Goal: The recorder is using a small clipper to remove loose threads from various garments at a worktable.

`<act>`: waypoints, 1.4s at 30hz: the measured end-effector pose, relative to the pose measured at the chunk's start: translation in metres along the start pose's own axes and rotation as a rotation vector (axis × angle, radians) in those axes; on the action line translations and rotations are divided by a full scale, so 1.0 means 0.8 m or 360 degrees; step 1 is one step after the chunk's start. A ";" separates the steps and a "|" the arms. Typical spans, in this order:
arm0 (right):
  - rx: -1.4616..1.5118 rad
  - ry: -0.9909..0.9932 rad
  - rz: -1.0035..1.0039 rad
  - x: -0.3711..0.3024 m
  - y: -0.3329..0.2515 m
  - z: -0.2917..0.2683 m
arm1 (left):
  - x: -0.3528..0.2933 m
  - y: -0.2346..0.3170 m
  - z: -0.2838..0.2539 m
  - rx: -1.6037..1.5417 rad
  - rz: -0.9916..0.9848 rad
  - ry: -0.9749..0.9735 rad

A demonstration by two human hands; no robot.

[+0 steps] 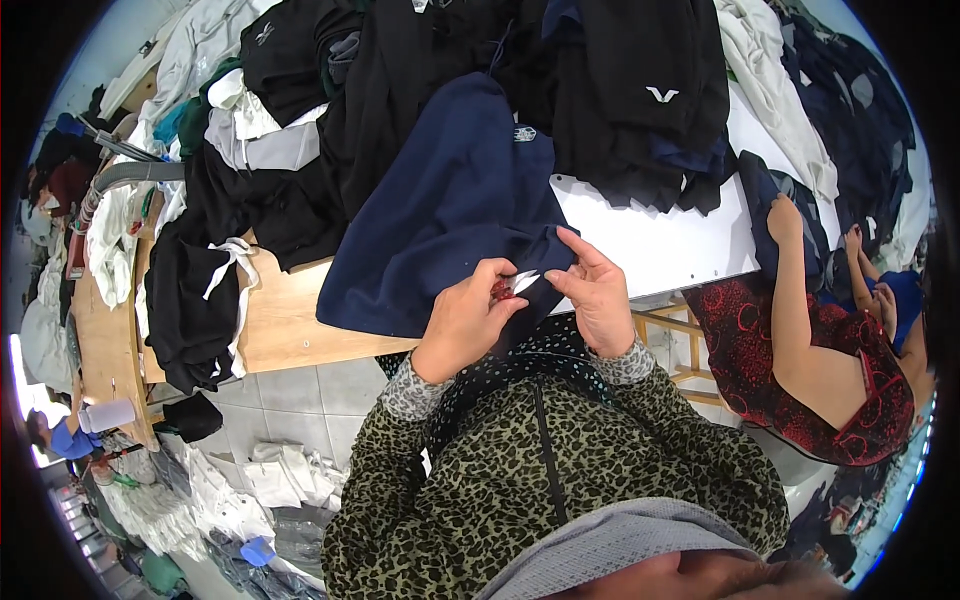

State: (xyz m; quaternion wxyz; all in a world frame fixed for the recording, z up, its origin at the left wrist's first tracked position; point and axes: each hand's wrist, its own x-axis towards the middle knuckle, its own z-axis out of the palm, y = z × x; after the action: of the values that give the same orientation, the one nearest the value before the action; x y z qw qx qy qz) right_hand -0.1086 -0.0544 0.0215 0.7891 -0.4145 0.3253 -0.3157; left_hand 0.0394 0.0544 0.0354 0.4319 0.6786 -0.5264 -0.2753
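Observation:
A navy blue garment [440, 190] with a small pale emblem lies over the near edge of the table in front of me. My left hand [468, 312] is closed around small thread snips [520, 283] with red handles, their bright blades pointing right toward the cloth. At the right, my right hand [592, 290] pinches the lower right edge of the navy garment between thumb and fingers. The blade tips are close to that edge; whether they touch it I cannot tell.
Black garments [640, 100] are heaped along the back of the table [660, 240]. On the left hangs a black garment with white strips [190, 300]. A co-worker in a dark red patterned garment [800, 360] sits at the right, handling dark cloth. White bundles [290, 475] lie on the floor.

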 end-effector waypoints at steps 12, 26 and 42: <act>-0.0160 -0.0035 0.0003 0.003 -0.007 -0.003 | 0.001 -0.003 -0.005 0.0068 -0.0012 -0.0084; -0.0382 -0.0244 0.0164 0.004 -0.009 -0.006 | 0.021 -0.011 0.020 0.0225 0.0500 0.0166; 0.0150 -0.0177 0.0460 0.006 -0.012 0.000 | 0.017 -0.026 0.022 -0.0643 0.0066 0.0045</act>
State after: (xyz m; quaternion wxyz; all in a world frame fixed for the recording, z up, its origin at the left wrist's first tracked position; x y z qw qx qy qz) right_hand -0.1078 -0.0625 0.0287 0.8617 -0.3428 0.3221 -0.1902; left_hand 0.0389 0.0378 0.0098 0.5721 0.5710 -0.4684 -0.3568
